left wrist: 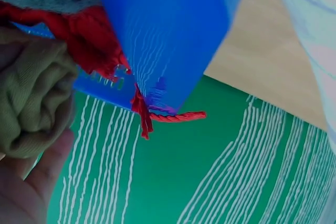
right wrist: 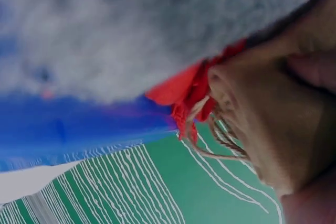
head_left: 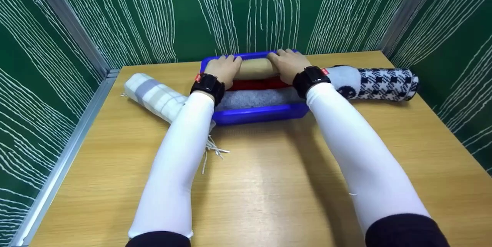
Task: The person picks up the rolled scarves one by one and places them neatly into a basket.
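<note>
1. At the far side of the table (head_left: pixel 250 185), near the green wall (head_left: pixel 184 12), stands a blue bin (head_left: pixel 261 115); it lies lengthwise across the person's front
2. Tan roll (head_left: pixel 256 68): located at the far long side of the bin, parallel to the rim; whether it touches the bin floor cannot be told
3. Left hand (head_left: pixel 225 69): grips the left end of the tan roll, fingers bent over it; the left wrist view shows the digits against the bunched cloth
4. Right hand (head_left: pixel 290 63): grips the right end of the tan roll in the same manner; tan strings (right wrist: pixel 210 140) hang at that end in the right wrist view
5. Red cloth (head_left: pixel 257 84): in the bin, between the tan roll and the grey roll (head_left: pixel 257 98); the grey roll lies along the near side; red tassels (left wrist: pixel 142 111) stick out at one end of the bin
6. Plaid roll (head_left: pixel 157 95): slanted on the table, left of the bin, partly behind the left forearm; its pale fringe (head_left: pixel 215 148) trails onto the wood
7. Patterned roll (head_left: pixel 386 83): crosswise on the table, right of the bin; black-and-white outer part, grey part towards the bin; the right wrist hides its inner end
</note>
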Motion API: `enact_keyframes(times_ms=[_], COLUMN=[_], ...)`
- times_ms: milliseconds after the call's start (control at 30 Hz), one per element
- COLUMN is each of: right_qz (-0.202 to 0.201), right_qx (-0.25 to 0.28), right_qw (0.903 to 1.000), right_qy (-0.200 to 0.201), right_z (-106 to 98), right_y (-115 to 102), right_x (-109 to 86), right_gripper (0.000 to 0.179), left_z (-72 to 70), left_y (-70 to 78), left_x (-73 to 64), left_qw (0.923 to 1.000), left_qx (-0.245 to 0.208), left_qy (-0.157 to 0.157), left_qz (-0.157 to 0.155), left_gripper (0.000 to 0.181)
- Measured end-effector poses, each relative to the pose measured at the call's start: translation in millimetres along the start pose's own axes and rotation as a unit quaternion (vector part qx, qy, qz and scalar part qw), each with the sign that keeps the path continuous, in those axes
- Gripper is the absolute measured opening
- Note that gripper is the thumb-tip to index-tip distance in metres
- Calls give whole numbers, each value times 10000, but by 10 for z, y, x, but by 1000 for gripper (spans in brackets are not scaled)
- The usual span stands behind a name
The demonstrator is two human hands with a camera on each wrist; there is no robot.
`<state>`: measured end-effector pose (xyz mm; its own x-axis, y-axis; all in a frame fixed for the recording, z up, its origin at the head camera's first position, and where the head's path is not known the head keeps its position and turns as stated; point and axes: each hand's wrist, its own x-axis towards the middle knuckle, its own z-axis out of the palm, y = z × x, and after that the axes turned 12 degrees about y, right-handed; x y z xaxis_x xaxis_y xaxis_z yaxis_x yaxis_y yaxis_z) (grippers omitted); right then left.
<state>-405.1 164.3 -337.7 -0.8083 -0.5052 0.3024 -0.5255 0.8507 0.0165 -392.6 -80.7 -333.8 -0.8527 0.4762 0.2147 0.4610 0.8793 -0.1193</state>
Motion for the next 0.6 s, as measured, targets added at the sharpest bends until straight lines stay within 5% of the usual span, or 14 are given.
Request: enact_keyframes(times_ms=[333, 600], right_qz=[121, 227], right_qx=[24, 175], right_qw=[9984, 9969], right_qy=[-549, -735], right_z=[60, 25], right_y=[-27, 8], right_x=[59, 71], right_gripper=[48, 61], left_z=[72, 82], left_y=[-33, -75], left_x=[4, 5], left_qw=[9996, 9994], left_qx=[-71, -116], left_qy=[-279, -313], left_qz=[26, -129], left_gripper=[49, 47])
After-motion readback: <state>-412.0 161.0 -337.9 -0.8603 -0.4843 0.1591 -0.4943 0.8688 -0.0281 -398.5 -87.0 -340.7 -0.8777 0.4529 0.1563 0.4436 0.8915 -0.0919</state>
